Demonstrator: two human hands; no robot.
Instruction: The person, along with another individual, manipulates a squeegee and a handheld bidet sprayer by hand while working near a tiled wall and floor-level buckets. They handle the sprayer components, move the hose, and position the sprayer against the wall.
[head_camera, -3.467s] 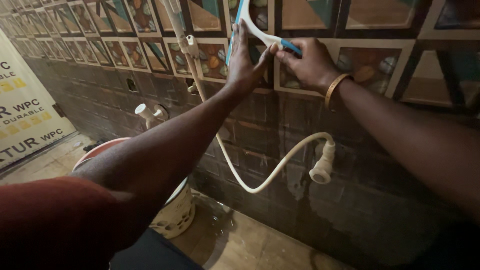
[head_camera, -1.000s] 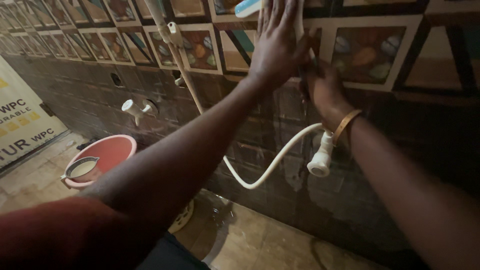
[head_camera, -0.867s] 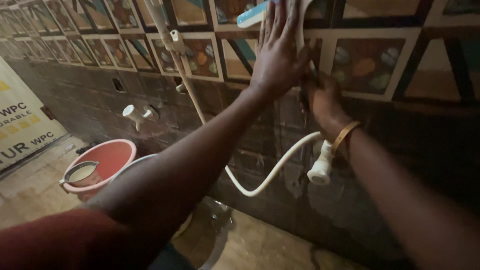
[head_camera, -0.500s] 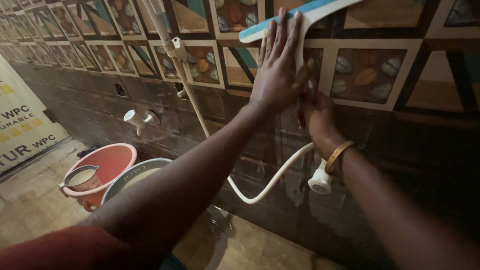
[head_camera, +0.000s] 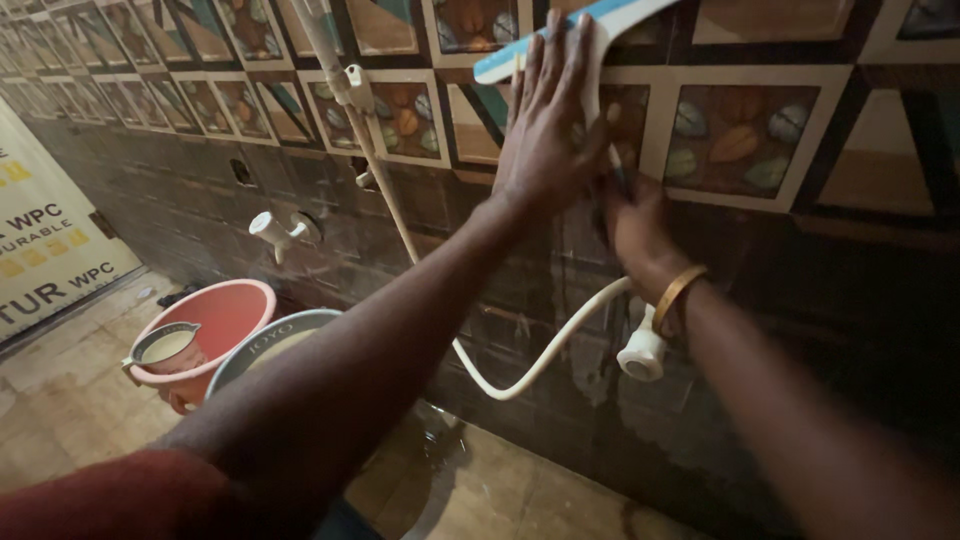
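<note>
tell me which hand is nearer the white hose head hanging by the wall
Right. The right hand is just above the hose head; the left hand is pressed flat higher up the wall.

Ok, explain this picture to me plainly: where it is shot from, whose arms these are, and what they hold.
The picture comes from a camera worn on a person's head, looking along their own two bare arms toward a tiled bathroom wall. The left hand lies flat, fingers spread, pressing a white and blue plastic bar against the patterned tiles. The right hand, with a gold bangle on its wrist, works just below it; what it grips is hidden. A white flexible hose loops down the wall to a white spray head. Farther left are a white wall tap and, on the wet floor, a red plastic bucket with a mug inside and a grey bucket beside it.
</note>
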